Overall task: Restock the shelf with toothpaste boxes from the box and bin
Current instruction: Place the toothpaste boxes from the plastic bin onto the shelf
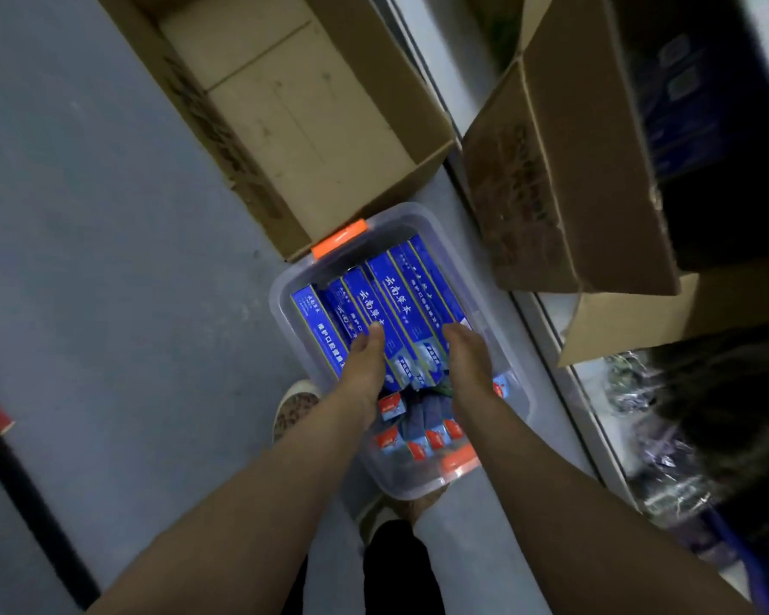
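Two hands: both reach down into the clear bin [280, 304] on the floor [107, 215], one at each flank of a bundle of blue toothpaste boxes [396, 295].
Left hand [365, 370]: lies against the left side of the bundle, fingers fairly straight along the box faces; its grip reads as flat and pressing, not wrapped round.
Right hand [467, 357]: lies against the right side of the bundle, fingers pointing down into the bin; the tips are hidden, so whether they hook under cannot be told.
Why held so: judged a two-sided squeeze, meant to lift several boxes as one block instead of one by one.
Task's things: the blue boxes lie side by side, lengthwise, in the far half of the bin; smaller packs with red ends [391, 437] sit in the near half, under the wrists.
Bin: orange latches [339, 243] at both ends, no lid on it.
Cardboard box [285, 126]: just beyond the bin, open, showing only its bare bottom.
Second carton [573, 170]: to the right, open, tilted against the shelf [547, 312].
Shelf: along the right edge, dark and blurred; its stock cannot be made out.
Stage: judged the pick-up, with nothing yet lifted clear of the bin.
Risk: middle boxes may slip out if the squeeze is uneven.
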The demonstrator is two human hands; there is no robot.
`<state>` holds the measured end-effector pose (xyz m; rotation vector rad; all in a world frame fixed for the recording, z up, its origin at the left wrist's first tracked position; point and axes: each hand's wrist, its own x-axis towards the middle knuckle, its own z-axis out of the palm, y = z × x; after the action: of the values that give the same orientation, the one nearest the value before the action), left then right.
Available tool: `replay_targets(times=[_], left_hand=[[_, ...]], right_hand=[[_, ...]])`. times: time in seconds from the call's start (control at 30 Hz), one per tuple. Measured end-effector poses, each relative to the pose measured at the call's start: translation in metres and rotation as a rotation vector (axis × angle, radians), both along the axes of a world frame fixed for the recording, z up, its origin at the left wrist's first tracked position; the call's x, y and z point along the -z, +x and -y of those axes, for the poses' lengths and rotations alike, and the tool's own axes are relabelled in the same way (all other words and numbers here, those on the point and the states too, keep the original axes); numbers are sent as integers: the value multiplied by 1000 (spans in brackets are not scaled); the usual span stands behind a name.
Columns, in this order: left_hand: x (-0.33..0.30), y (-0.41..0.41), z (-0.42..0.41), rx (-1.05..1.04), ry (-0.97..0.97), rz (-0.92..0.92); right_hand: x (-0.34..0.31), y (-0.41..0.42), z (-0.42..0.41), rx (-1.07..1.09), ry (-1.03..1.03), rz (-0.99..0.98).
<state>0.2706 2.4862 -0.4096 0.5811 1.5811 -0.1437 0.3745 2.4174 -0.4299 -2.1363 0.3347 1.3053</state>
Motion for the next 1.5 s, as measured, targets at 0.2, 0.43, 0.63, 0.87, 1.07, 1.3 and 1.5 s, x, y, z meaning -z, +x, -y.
replay_targets(times=[0.2, 0.43, 0.63, 0.87, 1.07, 1.3, 1.5], left_hand=[[32, 6, 4, -51, -45, -17], [59, 14, 17, -121, -69, -69], [68, 22, 20, -117, 38, -192], [80, 32, 15, -44, 88, -415], [78, 29, 16, 43, 175, -470], [33, 19, 20, -115, 195, -366], [6, -5, 38, -407, 225, -188]], right_hand=[[38, -10, 13, 62, 25, 36], [41, -11, 23, 55, 55, 109], [49, -6, 31, 18, 41, 97], [63, -6, 36, 51, 84, 73], [59, -1, 42, 49, 128, 61], [11, 2, 42, 0, 121, 141], [-79, 10, 41, 84, 132, 194]])
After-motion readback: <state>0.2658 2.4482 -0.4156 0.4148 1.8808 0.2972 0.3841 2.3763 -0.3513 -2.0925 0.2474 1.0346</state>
